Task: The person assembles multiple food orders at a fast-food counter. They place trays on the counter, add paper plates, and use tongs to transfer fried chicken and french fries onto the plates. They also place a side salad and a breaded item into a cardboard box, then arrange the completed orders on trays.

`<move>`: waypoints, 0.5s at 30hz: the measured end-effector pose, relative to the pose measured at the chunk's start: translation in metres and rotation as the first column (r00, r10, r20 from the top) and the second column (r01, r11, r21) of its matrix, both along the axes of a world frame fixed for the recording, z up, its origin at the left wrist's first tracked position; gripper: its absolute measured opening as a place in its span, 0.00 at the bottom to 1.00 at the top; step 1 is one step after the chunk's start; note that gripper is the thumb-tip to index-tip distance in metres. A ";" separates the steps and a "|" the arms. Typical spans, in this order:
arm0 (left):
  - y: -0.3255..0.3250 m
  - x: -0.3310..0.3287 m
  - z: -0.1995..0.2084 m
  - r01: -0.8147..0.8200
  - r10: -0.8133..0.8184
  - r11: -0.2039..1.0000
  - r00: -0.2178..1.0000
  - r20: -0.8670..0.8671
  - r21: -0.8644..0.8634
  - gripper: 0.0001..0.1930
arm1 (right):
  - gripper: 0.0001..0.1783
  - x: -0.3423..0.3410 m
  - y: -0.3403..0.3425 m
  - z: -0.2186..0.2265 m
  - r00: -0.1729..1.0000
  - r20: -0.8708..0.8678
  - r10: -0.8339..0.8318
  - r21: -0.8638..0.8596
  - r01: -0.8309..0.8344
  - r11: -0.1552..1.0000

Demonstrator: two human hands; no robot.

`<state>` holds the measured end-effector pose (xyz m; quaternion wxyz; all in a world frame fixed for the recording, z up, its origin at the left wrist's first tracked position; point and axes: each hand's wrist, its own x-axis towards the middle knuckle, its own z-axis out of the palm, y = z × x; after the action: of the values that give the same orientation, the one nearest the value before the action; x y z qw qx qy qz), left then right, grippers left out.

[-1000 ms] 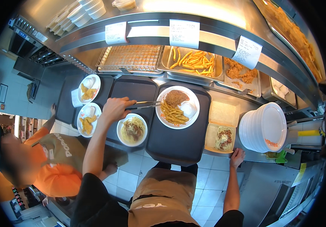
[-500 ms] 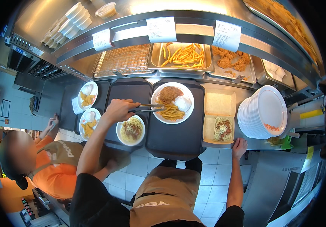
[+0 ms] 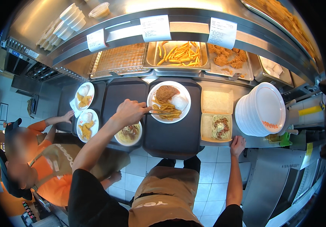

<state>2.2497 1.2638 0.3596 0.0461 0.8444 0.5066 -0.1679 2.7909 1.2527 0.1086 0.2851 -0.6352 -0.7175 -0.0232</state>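
Observation:
My left hand (image 3: 130, 111) is closed around metal tongs (image 3: 161, 112), reaching in from the left. The tong tips touch the fries (image 3: 168, 110) on a white plate (image 3: 185, 94), which also holds a breaded brown piece (image 3: 166, 93) and a white mound (image 3: 179, 102). Under that plate lies a dark tray (image 3: 172, 140). My right hand (image 3: 238, 146) rests on the front counter edge, its fingers laid over it, beside an opened carton (image 3: 216, 99) of spaghetti with sauce (image 3: 220, 127). My left wrist partly covers a bowl of noodles (image 3: 129, 133).
Plates stack (image 3: 270, 106) at the right. Fries fill a metal pan (image 3: 178, 55) at the back, beside fried chicken (image 3: 227, 56) and white wrapped pieces (image 3: 271, 68). Two co-workers stand left; one hand (image 3: 68, 116) touches the tray near two filled plates. A shelf rail with paper slips (image 3: 155, 28) hangs above.
My left hand and the tongs have shifted slightly, and the tips now sit lower on the fries. A second co-worker's head and arm have come into view at the left.

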 end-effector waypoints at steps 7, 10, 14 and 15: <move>0.007 0.004 -0.005 0.041 -0.041 0.999 0.999 -0.027 0.005 0.24 | 0.10 -0.002 0.000 0.002 1.000 -0.003 -0.007 -0.005 0.007 1.000; 0.009 -0.001 -0.001 0.042 -0.042 0.999 0.999 -0.002 0.017 0.24 | 0.10 -0.002 -0.001 0.002 1.000 0.003 -0.009 -0.017 0.009 1.000; 0.003 -0.038 0.031 -0.108 0.102 0.994 0.932 0.348 -0.002 0.26 | 0.10 0.000 0.000 0.003 1.000 0.006 -0.014 -0.017 0.014 1.000; 0.004 -0.047 0.036 -0.156 0.142 0.988 0.901 0.410 -0.001 0.26 | 0.10 -0.001 0.000 0.003 1.000 -0.002 0.000 0.001 0.000 1.000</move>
<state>2.2028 1.2676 0.3954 0.1502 0.8202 0.5514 0.0246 2.7900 1.2529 0.1118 0.2860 -0.6350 -0.7172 -0.0230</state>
